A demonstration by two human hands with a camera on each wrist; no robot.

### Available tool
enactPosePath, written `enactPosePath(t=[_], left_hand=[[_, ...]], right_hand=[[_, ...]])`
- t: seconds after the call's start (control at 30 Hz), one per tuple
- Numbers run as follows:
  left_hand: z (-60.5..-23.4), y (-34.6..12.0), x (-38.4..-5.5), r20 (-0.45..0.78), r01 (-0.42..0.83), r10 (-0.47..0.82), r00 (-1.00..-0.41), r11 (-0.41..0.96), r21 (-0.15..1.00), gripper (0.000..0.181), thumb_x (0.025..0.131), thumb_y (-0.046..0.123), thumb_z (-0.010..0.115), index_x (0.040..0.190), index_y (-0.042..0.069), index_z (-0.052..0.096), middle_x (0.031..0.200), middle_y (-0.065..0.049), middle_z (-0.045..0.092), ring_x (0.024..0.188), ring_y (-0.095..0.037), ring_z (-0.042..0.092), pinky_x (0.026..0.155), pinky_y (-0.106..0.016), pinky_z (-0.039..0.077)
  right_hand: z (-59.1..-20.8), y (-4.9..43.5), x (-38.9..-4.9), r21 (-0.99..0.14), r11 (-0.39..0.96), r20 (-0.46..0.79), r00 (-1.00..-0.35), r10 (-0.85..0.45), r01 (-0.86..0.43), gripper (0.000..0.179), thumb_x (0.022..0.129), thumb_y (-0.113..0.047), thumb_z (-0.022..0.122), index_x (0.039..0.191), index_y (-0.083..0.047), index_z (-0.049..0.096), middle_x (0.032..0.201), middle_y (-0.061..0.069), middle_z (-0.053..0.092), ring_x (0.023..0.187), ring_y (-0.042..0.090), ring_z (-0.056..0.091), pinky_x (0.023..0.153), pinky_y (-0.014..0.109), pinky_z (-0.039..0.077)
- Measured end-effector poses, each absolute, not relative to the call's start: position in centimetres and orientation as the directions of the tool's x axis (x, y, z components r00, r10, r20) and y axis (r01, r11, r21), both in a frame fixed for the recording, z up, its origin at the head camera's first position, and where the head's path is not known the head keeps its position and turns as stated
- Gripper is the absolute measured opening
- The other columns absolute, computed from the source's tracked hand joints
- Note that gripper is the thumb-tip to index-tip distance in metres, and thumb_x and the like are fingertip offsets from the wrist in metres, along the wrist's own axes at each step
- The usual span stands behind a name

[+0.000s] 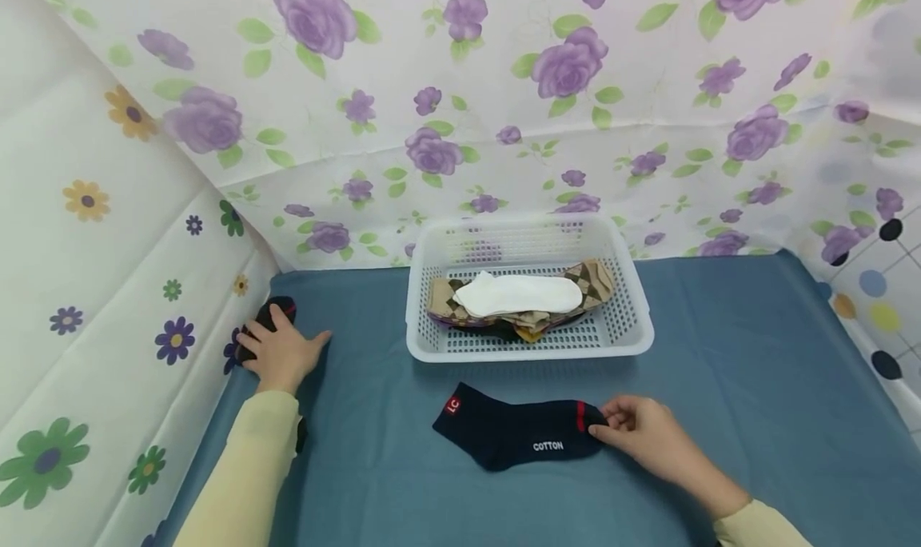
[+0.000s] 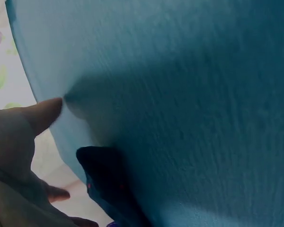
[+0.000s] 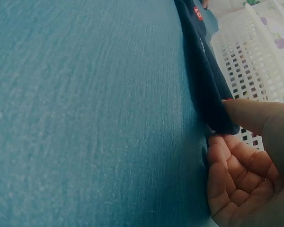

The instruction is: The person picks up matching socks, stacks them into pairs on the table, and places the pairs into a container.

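Observation:
A navy ankle sock [image 1: 518, 431] with a red stripe at the toe, a red cuff patch and the word COTTON lies flat in front of the basket. At its toe end my right hand [image 1: 651, 435] pinches the fabric between thumb and fingers; the right wrist view shows the sock [image 3: 206, 80] edge-on, its toe between thumb and fingertips. Far to the left, my left hand [image 1: 284, 357] reaches over a second dark sock [image 1: 282, 307] with a red stripe, fingers spread and thumb out. That sock [image 2: 111, 182] is partly hidden by the hand in the head view.
Behind the flat sock stands a white plastic basket [image 1: 528, 357] holding patterned brown socks [image 1: 593, 283] with a white sock [image 1: 514, 295] on top. A blue cloth [image 1: 755, 355] covers the table. Floral sheets [image 1: 504, 131] hang at the back and sides.

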State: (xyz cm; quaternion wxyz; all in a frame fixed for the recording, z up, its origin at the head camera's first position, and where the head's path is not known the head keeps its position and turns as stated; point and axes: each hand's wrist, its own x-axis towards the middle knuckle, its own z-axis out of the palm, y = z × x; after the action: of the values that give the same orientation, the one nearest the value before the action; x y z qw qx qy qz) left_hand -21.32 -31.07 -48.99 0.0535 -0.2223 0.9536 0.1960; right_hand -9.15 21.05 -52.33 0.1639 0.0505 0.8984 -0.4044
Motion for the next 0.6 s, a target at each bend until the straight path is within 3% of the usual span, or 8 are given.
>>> enactPosePath(t=[0.13,0.2,0.37,0.4,0.47,0.53,0.6], left_hand=[[-48.9,-31.7,-21.4,-0.275,-0.491,-0.414,-0.868,0.8,0.344,0.099,0.089,0.051,0.052,0.149,0.012,-0.015,0.146,-0.037,-0.023,0.132,-0.059,-0.018,0.094,-0.079,0.01],[-48.8,-31.9,-21.4,-0.31,-0.509,-0.417,-0.855,0.792,0.338,0.097,0.09,0.052,0.05,0.148,0.011,-0.016,0.147,-0.039,-0.015,0.133,-0.06,-0.012,0.095,-0.077,0.014],[-48.3,-32.0,-21.5,-0.305,-0.482,-0.394,-0.867,0.819,0.312,0.093,0.094,0.044,0.049,0.147,0.002,-0.015,0.143,-0.042,0.015,0.128,-0.061,0.019,0.096,-0.069,0.029],[-48.1,-32.0,-21.4,-0.292,-0.464,-0.383,-0.877,0.832,0.303,0.088,0.094,0.04,0.05,0.148,-0.002,-0.007,0.14,-0.043,0.022,0.124,-0.06,0.027,0.093,-0.067,0.033],[-47.8,-31.9,-21.2,-0.246,-0.411,-0.348,-0.905,0.865,0.288,0.067,0.095,0.027,0.049,0.142,-0.01,0.022,0.127,-0.043,0.04,0.109,-0.057,0.045,0.081,-0.061,0.044],[-47.6,-31.6,-20.9,-0.204,-0.359,-0.311,-0.928,0.895,0.267,0.042,0.092,0.016,0.047,0.122,-0.014,0.048,0.111,-0.04,0.053,0.089,-0.05,0.056,0.065,-0.055,0.048],[-47.5,-31.0,-20.4,-0.171,-0.311,-0.275,-0.946,0.919,0.244,0.025,0.089,0.008,0.045,0.096,-0.01,0.061,0.093,-0.035,0.06,0.07,-0.041,0.058,0.05,-0.047,0.045]], right_hand=[[-52.2,20.8,-9.2,-0.702,0.679,-0.33,-0.943,-0.043,0.215,0.03,0.075,-0.036,0.077,0.092,-0.013,0.068,0.074,-0.003,0.063,0.064,0.011,0.057,0.056,0.025,0.047],[-52.2,20.7,-9.2,-0.7,0.683,-0.328,-0.943,-0.045,0.211,0.028,0.076,-0.036,0.076,0.091,-0.014,0.068,0.073,-0.003,0.063,0.064,0.011,0.057,0.056,0.025,0.047],[-51.8,20.6,-9.2,-0.7,0.685,-0.328,-0.943,-0.054,0.204,0.02,0.078,-0.031,0.075,0.088,-0.015,0.068,0.071,-0.004,0.064,0.062,0.011,0.058,0.055,0.025,0.046],[-51.7,20.6,-9.2,-0.699,0.686,-0.327,-0.943,-0.053,0.204,0.019,0.078,-0.03,0.075,0.087,-0.015,0.068,0.07,-0.004,0.064,0.061,0.011,0.058,0.054,0.025,0.046],[-51.6,20.6,-9.2,-0.698,0.687,-0.327,-0.944,-0.052,0.203,0.016,0.078,-0.029,0.075,0.085,-0.016,0.068,0.069,-0.004,0.064,0.06,0.011,0.057,0.053,0.025,0.045],[-51.5,20.6,-9.1,-0.695,0.689,-0.327,-0.944,-0.049,0.204,0.014,0.078,-0.028,0.075,0.083,-0.016,0.068,0.068,-0.004,0.064,0.059,0.011,0.057,0.052,0.025,0.045],[-51.4,20.5,-9.1,-0.69,0.696,-0.322,-0.945,-0.049,0.199,0.014,0.078,-0.029,0.075,0.082,-0.017,0.068,0.067,-0.004,0.064,0.059,0.01,0.056,0.052,0.025,0.044]])
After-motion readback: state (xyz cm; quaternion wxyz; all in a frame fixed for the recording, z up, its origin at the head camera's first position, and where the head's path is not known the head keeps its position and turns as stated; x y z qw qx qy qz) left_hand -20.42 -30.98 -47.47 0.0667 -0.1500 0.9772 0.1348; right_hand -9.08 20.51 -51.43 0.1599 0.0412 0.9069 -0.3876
